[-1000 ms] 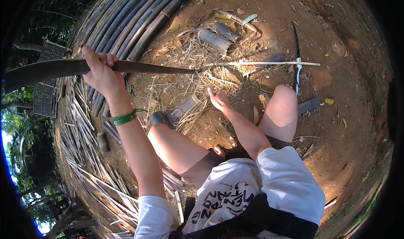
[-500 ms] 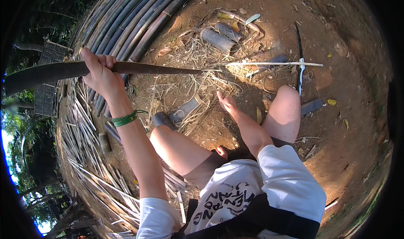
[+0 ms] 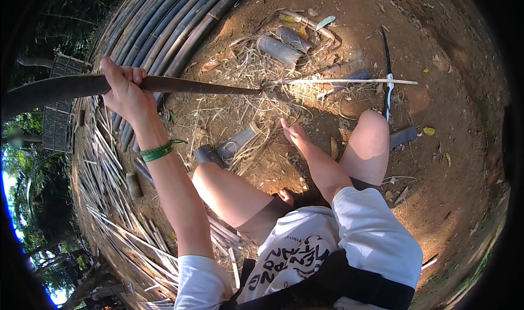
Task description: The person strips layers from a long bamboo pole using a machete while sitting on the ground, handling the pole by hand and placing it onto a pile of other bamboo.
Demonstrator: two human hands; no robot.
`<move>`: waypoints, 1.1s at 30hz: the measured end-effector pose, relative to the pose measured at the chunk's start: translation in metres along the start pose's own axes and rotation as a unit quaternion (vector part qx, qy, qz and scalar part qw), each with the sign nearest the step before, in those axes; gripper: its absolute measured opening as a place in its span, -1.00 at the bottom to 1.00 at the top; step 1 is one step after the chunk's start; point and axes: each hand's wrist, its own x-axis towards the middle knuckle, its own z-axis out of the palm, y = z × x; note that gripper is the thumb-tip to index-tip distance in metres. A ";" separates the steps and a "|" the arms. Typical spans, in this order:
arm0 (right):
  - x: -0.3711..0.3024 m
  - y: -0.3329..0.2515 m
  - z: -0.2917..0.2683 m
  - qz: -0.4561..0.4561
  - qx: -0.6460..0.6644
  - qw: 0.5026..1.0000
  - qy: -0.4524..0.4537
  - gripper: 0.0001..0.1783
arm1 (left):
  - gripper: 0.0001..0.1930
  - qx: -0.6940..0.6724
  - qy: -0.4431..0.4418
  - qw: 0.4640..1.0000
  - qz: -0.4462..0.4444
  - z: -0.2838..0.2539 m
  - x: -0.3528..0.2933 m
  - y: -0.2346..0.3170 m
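My left hand [image 3: 128, 97] is raised at the left, closed round a long bamboo strip [image 3: 202, 85] with the thumb pointing up. The strip is broad and dark near that hand. It tapers toward the middle and carries on to the right as a thin pale length. Lower, between my knees, my right hand [image 3: 296, 133] sits just below the strip's narrow part. Its fingers look curled and are mostly hidden, so what they hold cannot be made out. Curly shavings [image 3: 245, 111] lie on the ground around that spot.
Long bamboo poles [image 3: 180, 31] are stacked at the upper left, with many pale split strips [image 3: 125, 217] below them. Short bamboo pieces [image 3: 279, 51] lie among the shavings. A thin black rod with a white section [image 3: 389, 91] lies by my right knee, under the strip's end.
My left hand and the strip have shifted slightly up and left, and the view has moved a little. My right hand stays in nearly the same place.
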 end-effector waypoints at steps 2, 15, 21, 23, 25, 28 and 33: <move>-0.008 -0.015 0.004 0.017 -0.046 0.999 -0.009 0.11 | -0.64 0.007 0.014 1.000 -0.003 -0.008 -0.001 -0.001; -0.041 -0.056 -0.028 0.103 0.065 0.991 -0.055 -0.09 | -0.64 0.036 0.080 0.996 0.015 -0.024 0.013 -0.006; -0.071 -0.065 -0.014 0.087 0.249 0.962 -0.065 -0.24 | -0.31 0.004 0.100 0.994 -0.050 -0.028 0.020 0.009; -0.081 -0.075 -0.015 0.079 0.239 0.966 -0.052 -0.26 | -0.26 0.019 0.095 0.993 -0.060 -0.026 0.016 0.015; -0.096 -0.087 -0.013 0.054 0.229 0.971 -0.044 -0.28 | -0.23 0.077 0.088 0.993 -0.010 -0.036 0.020 0.015; -0.115 -0.104 -0.010 0.000 0.188 0.981 -0.057 -0.20 | -0.23 0.131 0.109 0.983 0.074 -0.035 0.015 0.018; -0.151 -0.127 0.010 -0.095 0.143 0.984 -0.049 -0.30 | -0.34 0.224 0.145 0.952 0.151 -0.027 -0.012 0.033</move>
